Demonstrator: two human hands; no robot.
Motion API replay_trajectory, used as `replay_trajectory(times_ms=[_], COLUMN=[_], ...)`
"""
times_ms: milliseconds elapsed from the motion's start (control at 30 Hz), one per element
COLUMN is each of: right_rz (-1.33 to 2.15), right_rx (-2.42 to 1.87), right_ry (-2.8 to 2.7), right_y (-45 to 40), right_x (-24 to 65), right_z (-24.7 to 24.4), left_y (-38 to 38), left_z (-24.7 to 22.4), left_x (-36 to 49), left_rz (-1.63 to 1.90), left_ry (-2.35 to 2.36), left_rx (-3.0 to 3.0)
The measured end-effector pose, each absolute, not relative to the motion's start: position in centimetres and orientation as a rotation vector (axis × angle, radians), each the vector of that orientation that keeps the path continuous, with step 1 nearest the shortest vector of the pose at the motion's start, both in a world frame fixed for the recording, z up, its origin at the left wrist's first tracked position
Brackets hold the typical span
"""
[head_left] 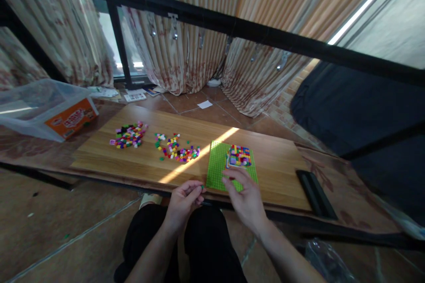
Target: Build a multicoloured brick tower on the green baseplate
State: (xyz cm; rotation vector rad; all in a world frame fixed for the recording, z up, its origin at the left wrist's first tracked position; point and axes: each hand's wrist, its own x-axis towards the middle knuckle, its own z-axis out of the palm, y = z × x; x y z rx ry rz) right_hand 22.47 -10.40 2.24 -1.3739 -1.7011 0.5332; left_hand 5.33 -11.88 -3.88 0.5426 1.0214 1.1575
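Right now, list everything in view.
Board: one, brown, centre
Brick piles: two, multicoloured, board's left and middle
Baseplate: one, green, right of piles
Brick stack: one, multicoloured, on baseplate
Long object: one, black, board's right end
Box: one, clear, far left
Curtains: several, beige, behind
Bar: one, black, across top
Unclear shape: one, dark, right
Bag: one, clear, lower right
Left fingers: several, pinching green brick
Right fingers: several, by baseplate
Trouser legs: two, black, below

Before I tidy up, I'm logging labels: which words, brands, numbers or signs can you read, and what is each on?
No text can be quoted with certainty.
Orange label on the clear plastic box: large white characters, too blurred to read.
White sheet right of the box: a code-like black-and-white pattern; any print is too small.
Papers beside it: too small to read.
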Motion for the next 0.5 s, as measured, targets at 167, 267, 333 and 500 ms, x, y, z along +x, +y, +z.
replay_trajectory(times_ms=[167, 267, 333, 500], right_rz=[0.785, 0.838, 0.847, 0.901], right_rx=[-1.358, -1.351, -1.364, -1.386], right_ry=[-1.770, -1.745, -1.725, -1.689], right_y=[-13.4, -13.1, -12.8, -12.9], right_x=[19.2, 18.9, 19.0, 19.0], right_z=[1.2, 1.0, 1.0, 0.8], left_y=[-12.2, -12.3, -12.3, -12.3], left_z=[-3.7, -3.7, -3.7, -3.6], left_x=[5.5, 5.4, 5.4, 5.4], left_rz=[1.137, 1.128, 1.125, 1.115], left_ry=[0.862, 0.813, 0.804, 0.800], left_rx=[0.551, 0.557, 0.574, 0.580])
